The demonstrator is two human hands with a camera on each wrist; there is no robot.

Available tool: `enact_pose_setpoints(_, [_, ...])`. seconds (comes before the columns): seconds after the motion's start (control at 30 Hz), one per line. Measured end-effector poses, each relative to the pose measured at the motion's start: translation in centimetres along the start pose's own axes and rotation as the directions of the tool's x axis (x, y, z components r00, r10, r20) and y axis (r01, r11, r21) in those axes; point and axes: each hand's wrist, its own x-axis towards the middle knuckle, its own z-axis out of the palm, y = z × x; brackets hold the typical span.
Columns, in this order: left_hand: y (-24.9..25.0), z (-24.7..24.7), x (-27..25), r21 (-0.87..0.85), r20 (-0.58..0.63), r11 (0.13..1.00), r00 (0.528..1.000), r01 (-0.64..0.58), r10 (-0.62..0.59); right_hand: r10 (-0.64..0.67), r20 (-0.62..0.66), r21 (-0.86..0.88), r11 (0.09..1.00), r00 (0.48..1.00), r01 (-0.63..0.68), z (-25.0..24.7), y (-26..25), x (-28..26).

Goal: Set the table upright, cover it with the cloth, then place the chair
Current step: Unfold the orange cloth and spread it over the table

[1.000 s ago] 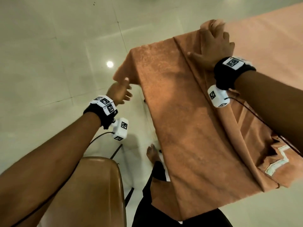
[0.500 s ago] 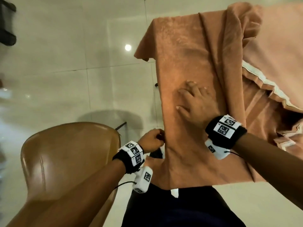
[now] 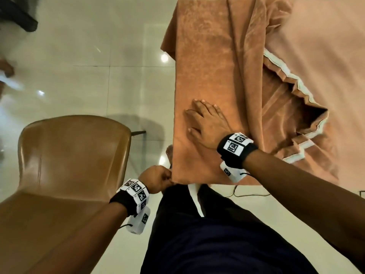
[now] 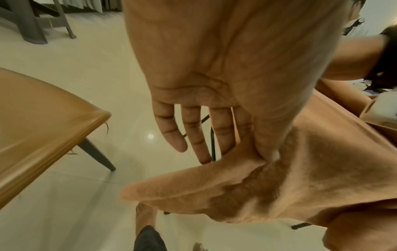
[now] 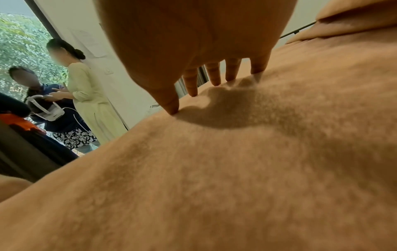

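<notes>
An orange-brown cloth (image 3: 209,62) lies over the table, whose top is hidden under it; a thin black table leg (image 4: 212,141) shows below. The cloth's right part is bunched, with a white hem (image 3: 292,80) showing. My right hand (image 3: 207,123) lies flat on the cloth near its front edge, with fingers spread and fingertips (image 5: 171,108) pressing the fabric (image 5: 236,169). My left hand (image 3: 158,179) pinches the cloth's near-left corner (image 4: 279,186) between thumb and forefinger, the other fingers (image 4: 193,135) hanging straight. The brown padded chair (image 3: 69,155) stands to the left of the table.
I stand at the table's near edge in dark trousers (image 3: 217,234), a bare foot (image 3: 169,153) beside the table. A thin cable (image 3: 252,194) lies on the pale tiled floor. Dark furniture (image 3: 17,16) stands far left. Two people (image 5: 81,95) stand by a window.
My right hand came from the far fold to the near part of the cloth and lies flat. My left hand dropped from the far-left corner to the near-left corner and pinched it.
</notes>
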Motion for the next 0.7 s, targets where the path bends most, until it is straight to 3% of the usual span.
enact_pose_setpoints(0.1, [0.6, 1.2, -1.3, 0.085, -0.139, 0.996, 0.99, 0.04, -0.028, 0.0, 0.007, -0.015, 1.0, 1.0, 0.0, 0.8, -0.2, -0.4])
enact_pose_setpoints(0.2, [-0.6, 1.9, -2.6, 0.189, -0.243, 0.956, 0.954, 0.223, -0.175, -0.01, 0.053, -0.02, 1.0, 0.999, 0.012, 1.1, -1.2, -0.1])
enact_pose_setpoints(0.37, [-4.5, 3.7, -4.2, 0.057, -0.261, 0.917, 0.893, 0.394, -0.368, -0.091, 0.122, -0.039, 0.995, 0.988, 0.096, 1.6, -3.8, 0.7])
enact_pose_setpoints(0.57, [-3.5, 3.5, -2.5, -0.183, -0.151, 0.909, 0.903, 0.375, -0.403, -0.093, 0.149, 0.03, 0.995, 0.984, 0.09, 0.5, -4.8, 1.5])
enact_pose_setpoints(0.7, [-0.7, 0.1, -0.1, -0.307, -0.22, 0.921, 0.924, 0.24, -0.314, -0.121, 0.113, 0.072, 0.991, 0.986, 0.113, -1.7, -2.9, 1.9])
